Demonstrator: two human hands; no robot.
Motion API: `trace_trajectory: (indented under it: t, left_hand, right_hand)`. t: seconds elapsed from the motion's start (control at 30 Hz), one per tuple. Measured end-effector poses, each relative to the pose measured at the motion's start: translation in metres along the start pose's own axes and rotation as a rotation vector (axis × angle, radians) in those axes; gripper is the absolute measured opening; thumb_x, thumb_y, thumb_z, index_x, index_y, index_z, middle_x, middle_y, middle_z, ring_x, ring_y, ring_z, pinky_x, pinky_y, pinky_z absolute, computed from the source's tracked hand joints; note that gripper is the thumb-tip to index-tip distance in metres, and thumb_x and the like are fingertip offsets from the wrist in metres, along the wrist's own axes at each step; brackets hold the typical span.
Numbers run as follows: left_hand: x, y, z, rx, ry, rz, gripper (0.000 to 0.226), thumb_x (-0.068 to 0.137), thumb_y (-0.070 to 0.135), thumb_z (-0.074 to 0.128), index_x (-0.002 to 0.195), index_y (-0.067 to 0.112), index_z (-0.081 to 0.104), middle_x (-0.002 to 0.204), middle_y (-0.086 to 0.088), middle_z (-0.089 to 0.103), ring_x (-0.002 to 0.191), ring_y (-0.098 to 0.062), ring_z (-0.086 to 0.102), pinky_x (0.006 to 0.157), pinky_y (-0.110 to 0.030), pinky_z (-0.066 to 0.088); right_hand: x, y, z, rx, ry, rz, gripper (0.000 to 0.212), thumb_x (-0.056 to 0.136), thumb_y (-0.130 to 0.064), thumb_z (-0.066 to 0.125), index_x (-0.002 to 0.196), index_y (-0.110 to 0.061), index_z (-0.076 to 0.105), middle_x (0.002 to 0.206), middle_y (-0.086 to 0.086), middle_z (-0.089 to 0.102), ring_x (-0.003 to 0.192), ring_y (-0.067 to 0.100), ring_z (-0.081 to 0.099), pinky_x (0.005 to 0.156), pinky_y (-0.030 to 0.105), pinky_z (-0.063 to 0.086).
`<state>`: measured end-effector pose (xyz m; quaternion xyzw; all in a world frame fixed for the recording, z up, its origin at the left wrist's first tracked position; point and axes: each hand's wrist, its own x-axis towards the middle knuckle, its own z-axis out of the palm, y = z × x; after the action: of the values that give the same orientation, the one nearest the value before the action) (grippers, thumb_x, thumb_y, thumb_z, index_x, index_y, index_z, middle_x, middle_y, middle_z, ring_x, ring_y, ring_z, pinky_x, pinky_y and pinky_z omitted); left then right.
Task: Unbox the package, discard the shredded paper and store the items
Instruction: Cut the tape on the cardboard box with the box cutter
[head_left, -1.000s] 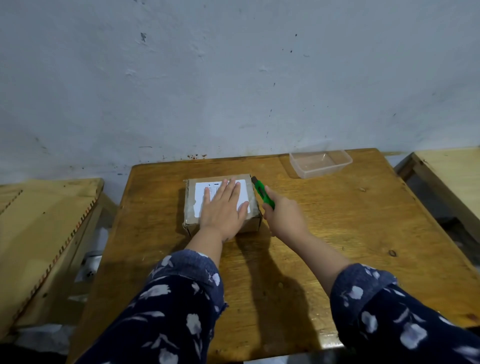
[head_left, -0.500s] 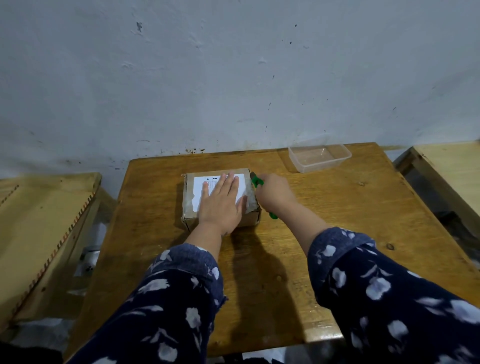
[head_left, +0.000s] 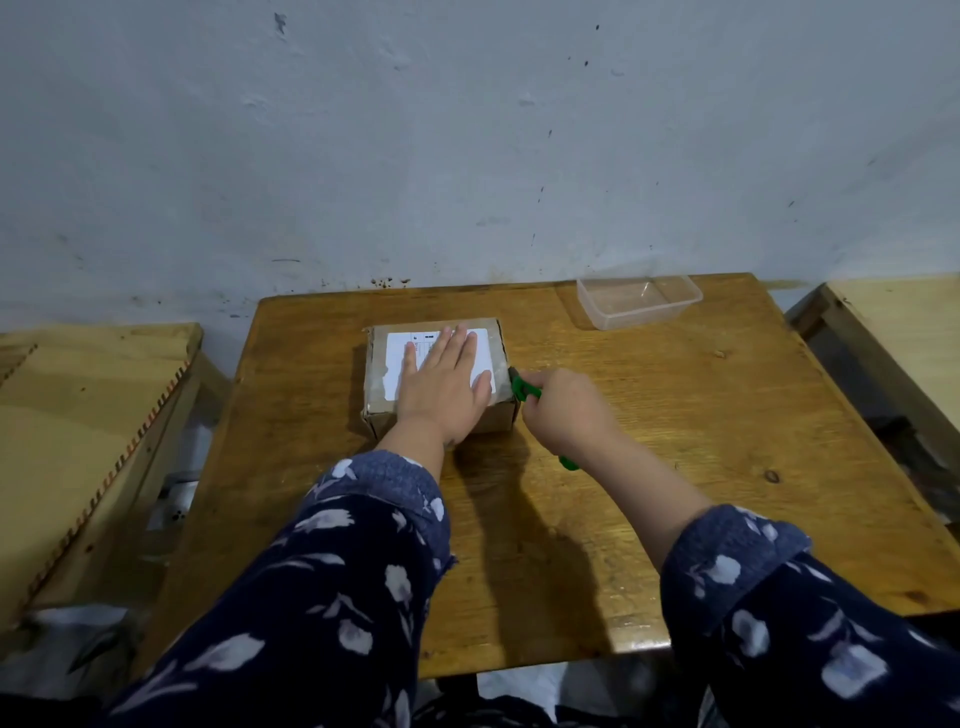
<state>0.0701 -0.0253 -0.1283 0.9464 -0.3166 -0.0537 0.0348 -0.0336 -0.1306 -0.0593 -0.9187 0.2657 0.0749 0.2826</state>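
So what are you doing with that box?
A person is opening a cardboard box on a wooden table. The left hand lies flat on the white label to keep the box steady. The right hand holds a green cutter with its tip at the box's right edge. The box is closed. A clear plastic tub sits near the table's back edge.

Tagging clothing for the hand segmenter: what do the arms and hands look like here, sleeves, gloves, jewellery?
Both hands, left hand and right hand, are bare: no gloves, rings or watch visible. Both arms wear dark navy sleeves printed with white and pale blue flowers, pushed up to mid-forearm, a lighter blue lining showing at the turned-back cuffs.
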Motion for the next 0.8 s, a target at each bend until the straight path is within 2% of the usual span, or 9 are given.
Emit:
trace_trajectory:
  t: [0.1, 0.27, 0.43, 0.5, 0.57, 0.63, 0.73, 0.8]
  left_hand:
    - [0.000, 0.000, -0.001, 0.006, -0.005, -0.001, 0.060, 0.100, 0.045, 0.012, 0.153, 0.019, 0.003, 0.162, 0.003, -0.004, 0.148, -0.014, -0.008, 0.118, -0.049, -0.004]
    - [-0.001, 0.000, -0.003, 0.005, -0.017, 0.002, 0.060, 0.100, 0.046, 0.011, 0.153, 0.019, 0.002, 0.162, 0.002, -0.004, 0.148, -0.014, -0.009, 0.118, -0.049, -0.004]
    - [0.002, -0.004, -0.006, -0.079, -0.068, 0.020, 0.063, 0.099, 0.052, 0.012, 0.153, 0.021, 0.001, 0.162, 0.004, -0.006, 0.148, -0.012, -0.011, 0.118, -0.047, -0.009]
    - [0.004, -0.008, -0.010, -0.169, -0.082, 0.018, 0.066, 0.098, 0.056, 0.016, 0.153, 0.022, 0.004, 0.162, 0.006, -0.002, 0.148, -0.011, -0.009, 0.117, -0.045, -0.010]
    - [0.007, -0.013, -0.015, -0.151, -0.067, 0.050, 0.066, 0.098, 0.056, 0.020, 0.153, 0.023, 0.007, 0.162, 0.006, 0.001, 0.148, -0.011, -0.005, 0.118, -0.044, -0.007]
    - [0.012, -0.020, -0.020, -0.081, -0.058, 0.088, 0.065, 0.098, 0.054, 0.022, 0.153, 0.023, 0.006, 0.162, 0.005, 0.000, 0.148, -0.012, -0.005, 0.118, -0.045, -0.005]
    - [0.022, -0.031, -0.024, 0.000, -0.080, 0.129, 0.063, 0.099, 0.053, 0.022, 0.153, 0.026, 0.005, 0.162, 0.004, -0.004, 0.148, -0.013, -0.007, 0.119, -0.049, -0.005]
    - [0.027, -0.036, -0.022, 0.026, -0.085, 0.150, 0.064, 0.098, 0.055, 0.020, 0.153, 0.027, 0.004, 0.162, 0.004, -0.006, 0.148, -0.013, -0.008, 0.119, -0.050, -0.005]
  right_hand:
    - [-0.010, 0.004, 0.002, 0.006, 0.034, 0.003, 0.046, 0.093, -0.011, 0.043, 0.136, -0.025, 0.049, 0.116, 0.011, 0.066, 0.093, 0.026, 0.064, 0.062, 0.028, 0.046]
    - [-0.018, 0.010, 0.006, 0.021, 0.084, -0.024, 0.042, 0.094, -0.014, 0.044, 0.134, -0.025, 0.052, 0.113, 0.010, 0.068, 0.090, 0.026, 0.065, 0.064, 0.030, 0.050]
    - [-0.019, 0.025, 0.019, 0.186, 0.196, -0.008, 0.044, 0.097, -0.027, 0.044, 0.141, -0.030, 0.038, 0.113, 0.008, 0.068, 0.086, 0.026, 0.066, 0.067, 0.037, 0.055]
    - [-0.017, 0.025, 0.028, 0.282, 0.192, 0.004, 0.052, 0.096, -0.033, 0.048, 0.144, -0.030, 0.028, 0.123, 0.008, 0.063, 0.100, 0.028, 0.064, 0.076, 0.039, 0.054]
    - [-0.012, 0.020, 0.037, 0.365, 0.165, 0.031, 0.064, 0.093, -0.032, 0.056, 0.147, -0.029, 0.020, 0.134, 0.008, 0.055, 0.114, 0.029, 0.059, 0.084, 0.039, 0.051]
    - [-0.006, 0.013, 0.046, 0.426, 0.173, 0.059, 0.072, 0.091, -0.029, 0.059, 0.148, -0.029, 0.015, 0.138, 0.008, 0.052, 0.116, 0.029, 0.057, 0.087, 0.039, 0.052]
    - [0.005, 0.006, 0.055, 0.504, 0.234, 0.074, 0.079, 0.088, -0.028, 0.064, 0.147, -0.033, 0.012, 0.140, 0.006, 0.050, 0.111, 0.030, 0.060, 0.087, 0.048, 0.054]
    - [0.015, 0.004, 0.056, 0.518, 0.247, 0.088, 0.080, 0.087, -0.027, 0.064, 0.149, -0.030, 0.013, 0.144, 0.004, 0.046, 0.120, 0.028, 0.055, 0.095, 0.045, 0.050]
